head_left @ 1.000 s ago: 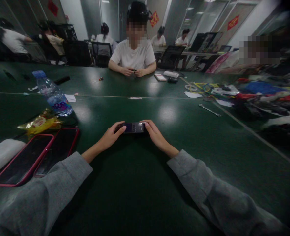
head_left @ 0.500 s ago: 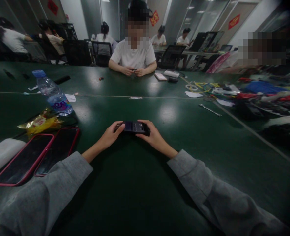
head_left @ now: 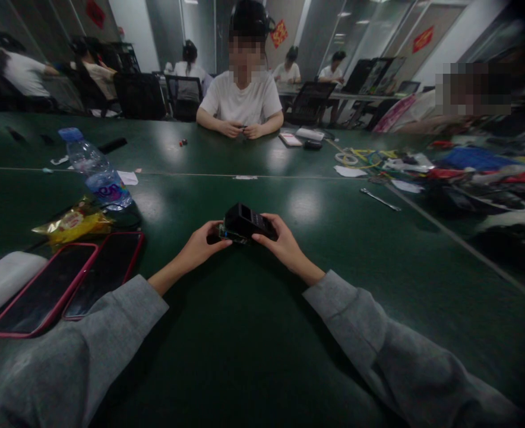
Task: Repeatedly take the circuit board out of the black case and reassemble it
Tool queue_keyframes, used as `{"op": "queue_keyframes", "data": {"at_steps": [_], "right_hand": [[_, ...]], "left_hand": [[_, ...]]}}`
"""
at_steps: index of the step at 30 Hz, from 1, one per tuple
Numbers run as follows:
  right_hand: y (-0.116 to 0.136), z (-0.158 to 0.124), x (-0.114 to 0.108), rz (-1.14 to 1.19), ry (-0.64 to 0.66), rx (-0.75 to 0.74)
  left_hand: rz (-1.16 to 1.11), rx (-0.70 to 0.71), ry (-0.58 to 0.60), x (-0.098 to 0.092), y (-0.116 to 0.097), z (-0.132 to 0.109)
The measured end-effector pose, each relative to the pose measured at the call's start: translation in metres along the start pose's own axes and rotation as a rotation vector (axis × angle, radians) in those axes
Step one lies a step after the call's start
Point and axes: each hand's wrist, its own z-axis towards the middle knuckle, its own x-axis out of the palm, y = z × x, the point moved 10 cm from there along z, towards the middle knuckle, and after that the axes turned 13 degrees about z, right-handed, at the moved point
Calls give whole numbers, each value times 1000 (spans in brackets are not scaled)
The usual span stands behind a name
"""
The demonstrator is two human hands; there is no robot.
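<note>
On the green table (head_left: 253, 333), at its middle: a black device (head_left: 244, 223) is being held up between both hands, tilting with its far end raised. Something like a circuit board is showing along its near left edge. Whether it is touching the table cannot be told.
Left hand (head_left: 200, 246): is closing on the left end of the black device, with the thumb pressing against the near left corner.
Right hand (head_left: 282, 244): is gripping the right end of the black device, with fingers curling over the top and the thumb lying along the near side.
Grey sleeves (head_left: 378, 345): are covering both forearms and leaving the wrists bare.
Left of the hands: two phones (head_left: 44, 291) in red cases are lying side by side, just beside each other, with screens dark. A white box (head_left: 2, 282) is lying against their left side.
Beyond the phones: a yellow snack packet (head_left: 73, 224) is lying near a water bottle (head_left: 95, 172) with a blue cap.
Right of the hands: a wrench (head_left: 379, 200) is lying well apart from them.
Far right: a pile of cables (head_left: 360, 157) and coloured odds and ends is spreading along the table edge.
Across the table: a person in a white shirt (head_left: 241, 101) is sitting with both hands together on something small and dark.
</note>
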Motion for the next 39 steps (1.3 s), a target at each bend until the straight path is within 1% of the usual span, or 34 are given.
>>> {"op": "queue_keyframes", "data": {"at_steps": [3, 6, 8, 10, 12, 14, 19, 22, 25, 29, 32, 36, 39], "right_hand": [[-4, 1, -9, 82, -76, 26], [-8, 2, -29, 118, -231, 30], [-10, 3, -45, 104, -338, 7], [-13, 2, -59, 53, -416, -5], [-18, 2, -68, 22, -461, 1], [-21, 1, -71, -17, -464, -1], [-21, 3, -63, -146, -387, -26], [-19, 3, -62, -194, -389, -30], [-19, 4, -60, -200, -372, -14], [-16, 3, -61, -202, -397, -1], [-10, 2, -60, -177, -411, -27], [5, -1, -55, -180, -409, -82], [19, -4, -45, -247, -374, -136]], "left_hand": [[-19, 5, -7, 0, 1, 1], [-27, 19, -8, -1, -2, 0], [-30, 25, -2, -2, -4, -1], [-30, 29, 7, -2, -6, -2], [-22, 31, 11, -3, -7, -3], [4, 25, 8, -4, -7, -4], [166, -9, -55, -9, -6, -6], [257, 12, -105, -13, -9, -7], [313, 29, -106, -12, -8, -7], [313, 39, -82, -8, -4, -4], [300, 46, -87, -9, -2, -3], [270, 30, -76, -9, -1, -4], [230, 21, -77, -9, -1, -6]]}}
